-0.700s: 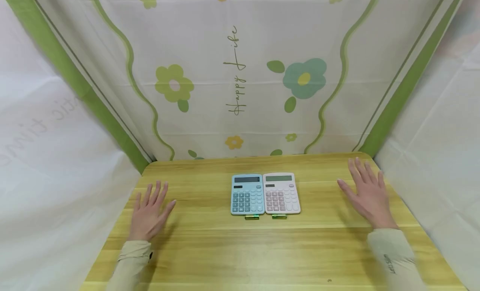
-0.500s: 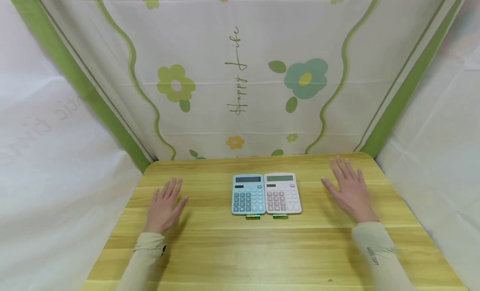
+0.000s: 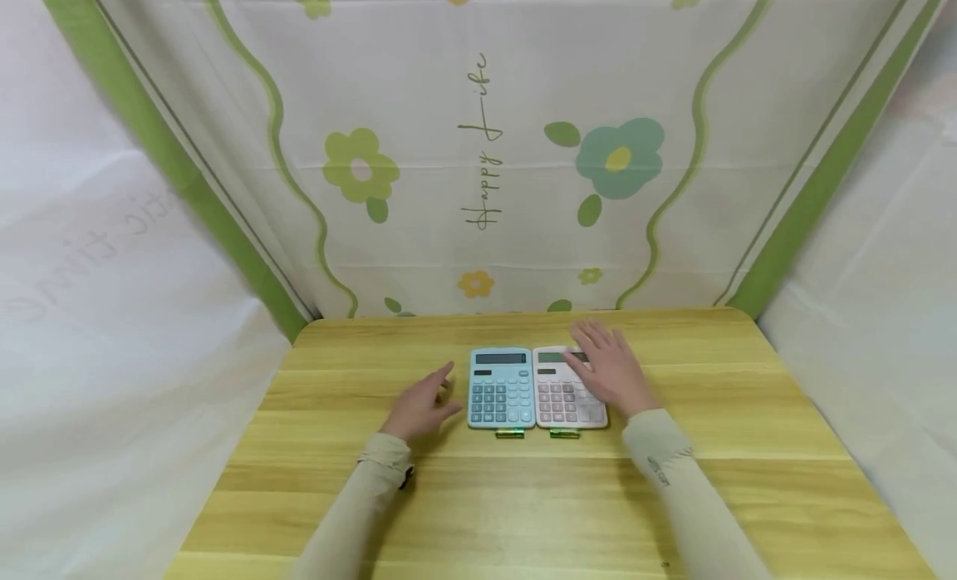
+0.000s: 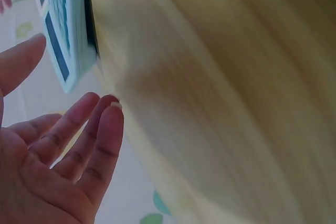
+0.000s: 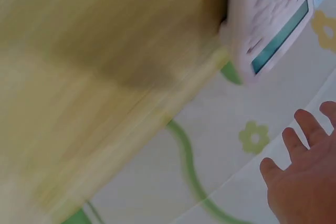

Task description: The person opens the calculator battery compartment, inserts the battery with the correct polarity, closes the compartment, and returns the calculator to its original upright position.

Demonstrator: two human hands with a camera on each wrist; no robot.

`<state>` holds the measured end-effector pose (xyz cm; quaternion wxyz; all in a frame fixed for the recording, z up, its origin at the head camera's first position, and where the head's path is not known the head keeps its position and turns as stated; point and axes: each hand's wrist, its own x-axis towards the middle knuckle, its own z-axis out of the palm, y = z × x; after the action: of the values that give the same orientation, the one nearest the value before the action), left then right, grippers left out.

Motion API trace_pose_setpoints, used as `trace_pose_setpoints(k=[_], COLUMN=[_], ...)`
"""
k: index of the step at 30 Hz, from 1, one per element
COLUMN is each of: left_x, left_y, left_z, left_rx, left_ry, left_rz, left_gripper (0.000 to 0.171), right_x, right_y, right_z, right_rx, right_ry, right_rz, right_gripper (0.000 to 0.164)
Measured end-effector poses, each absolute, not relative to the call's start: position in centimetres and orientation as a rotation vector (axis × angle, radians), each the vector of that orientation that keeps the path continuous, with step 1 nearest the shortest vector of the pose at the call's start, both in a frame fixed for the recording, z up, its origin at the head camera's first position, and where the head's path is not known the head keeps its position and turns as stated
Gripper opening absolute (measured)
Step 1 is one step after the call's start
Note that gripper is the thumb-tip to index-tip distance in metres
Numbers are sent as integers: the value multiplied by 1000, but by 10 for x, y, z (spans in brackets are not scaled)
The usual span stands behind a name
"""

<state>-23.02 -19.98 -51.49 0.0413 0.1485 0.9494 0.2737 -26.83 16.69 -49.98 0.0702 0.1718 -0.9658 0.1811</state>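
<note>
Side by side on the wooden table lie a blue calculator [image 3: 502, 389] and a pale pink calculator [image 3: 557, 397]. My left hand [image 3: 419, 405] is just left of the blue one, thumb and fingers spread apart and holding nothing; in the left wrist view a gap shows between the hand [image 4: 58, 166] and the blue calculator [image 4: 65, 30]. Over the right part of the pink calculator hovers my right hand [image 3: 609, 372], its fingers extended, hiding some keys and part of the display. Nothing is in its grasp in the right wrist view, where the pink calculator [image 5: 268, 19] appears above the fingers.
Two small green batteries [image 3: 510, 434] lie along the calculators' lower edges, one below each. The wooden table [image 3: 493, 513] reaches back to a flower-printed cloth [image 3: 419, 248]. White cloth walls hang on the left and right.
Both hands have moved inward from the table's sides, the left to beside the blue calculator, the right to over the pink one. Calculators and batteries stay in place; the view shifts slightly.
</note>
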Motion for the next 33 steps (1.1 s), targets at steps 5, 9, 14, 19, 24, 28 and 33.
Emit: trace_pose_setpoints(k=[5,9,14,19,24,28,33], left_x=[-235,-236,-237,-237,-236,-234,-235], left_y=[-185,-179,-174,-169,-167,-166,-165], left_z=[-519,-521,-523,-523,-522,-520,-519], left_rx=[428,442,506,507,502,487,486], left_ry=[2804,2767,2749,2765,2785,2766,2742], left_rz=[893,903,942,902,836,853,888], left_gripper=[101,117,120,115,113,111,110], right_x=[-279,-289,-301,-311,-312,-311,-312], right_y=[133,112,95,85,81,81,82], right_z=[-500,-501,-500,-502,-502,-504,-504], right_rx=[625,707,769,781,767,761,762], right_ry=[-2951,-2993,-3003,-3018,-3032,-3028,-3026], right_rz=[515,476,401,289,284,290,329], right_gripper=[61,55,49,42,40,40,39])
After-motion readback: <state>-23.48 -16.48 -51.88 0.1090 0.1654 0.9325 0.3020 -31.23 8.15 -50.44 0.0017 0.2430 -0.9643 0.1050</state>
